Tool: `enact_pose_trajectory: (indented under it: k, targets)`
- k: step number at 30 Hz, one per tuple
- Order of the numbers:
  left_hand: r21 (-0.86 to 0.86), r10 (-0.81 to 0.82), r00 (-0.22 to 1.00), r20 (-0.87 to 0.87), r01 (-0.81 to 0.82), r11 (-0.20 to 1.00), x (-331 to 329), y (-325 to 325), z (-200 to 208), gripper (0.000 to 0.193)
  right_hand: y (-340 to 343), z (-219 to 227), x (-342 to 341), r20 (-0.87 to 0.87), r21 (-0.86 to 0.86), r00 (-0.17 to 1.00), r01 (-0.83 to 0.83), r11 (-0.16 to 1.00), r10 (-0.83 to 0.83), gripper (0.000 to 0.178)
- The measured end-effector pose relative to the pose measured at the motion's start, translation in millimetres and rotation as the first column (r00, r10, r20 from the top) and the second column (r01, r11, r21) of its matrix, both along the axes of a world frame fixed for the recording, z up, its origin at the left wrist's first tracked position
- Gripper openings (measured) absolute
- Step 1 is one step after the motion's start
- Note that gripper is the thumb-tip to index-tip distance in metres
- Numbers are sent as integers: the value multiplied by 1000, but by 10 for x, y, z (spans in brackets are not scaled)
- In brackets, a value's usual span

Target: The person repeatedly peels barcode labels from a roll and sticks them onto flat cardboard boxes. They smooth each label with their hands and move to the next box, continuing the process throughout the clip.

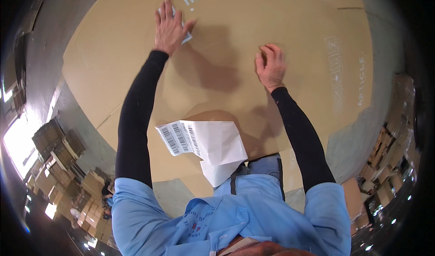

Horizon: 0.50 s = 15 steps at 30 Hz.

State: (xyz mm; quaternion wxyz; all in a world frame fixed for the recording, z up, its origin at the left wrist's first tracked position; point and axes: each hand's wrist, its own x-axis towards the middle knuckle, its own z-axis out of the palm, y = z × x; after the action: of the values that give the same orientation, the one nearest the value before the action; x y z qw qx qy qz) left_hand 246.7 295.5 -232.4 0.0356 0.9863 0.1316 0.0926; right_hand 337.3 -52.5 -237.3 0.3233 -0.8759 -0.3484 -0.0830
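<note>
Nearest the camera, at the bottom of the head view, is the person's light blue shirt (235, 219), with black sleeves running up from its shoulders toward both hands. Just above the shirt, a white sheet of paper (217, 147) hangs at chest level; its left part carries rows of barcode labels, and its lower end tapers to a point over the shirt front. How it is held in place cannot be told.

Beyond the paper, a very large flat brown cardboard sheet (272, 29) fills most of the view, with faint pale lettering near its top and right edges. It rests on a grey floor (59, 61).

The left hand (171, 28) is stretched far forward, open and flat, fingers spread, pressing down on a small white label (186, 37) that lies on the cardboard near its upper left part. Only the label's edges show around the palm and fingers.

The right hand (270, 66) rests on the cardboard well apart from the left, nearer the middle. Its fingers are curled inward with the tips together against the surface; whether they pinch anything cannot be told.

Stacks of folded brown cartons (63, 160) stand at lower left, and more cartons (385, 174) are piled at lower right.
</note>
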Motion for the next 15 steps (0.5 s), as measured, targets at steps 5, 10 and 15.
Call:
enact_pose_trajectory:
  k: [5,10,15]
  targets:
    - [-84,-42,995,-85,35,996,-721,-956,92,65,-27,-9,-72,10,16,1000,19,1000,-19,23]
    - [-460,-192,969,-157,100,882,-1538,-1799,377,64,-88,155,-148,-124,9,992,-3,1000,4,26]
    - [-418,-227,856,-465,13,908,-2657,-2355,924,72,-380,355,-278,-340,160,938,-17,987,72,34]
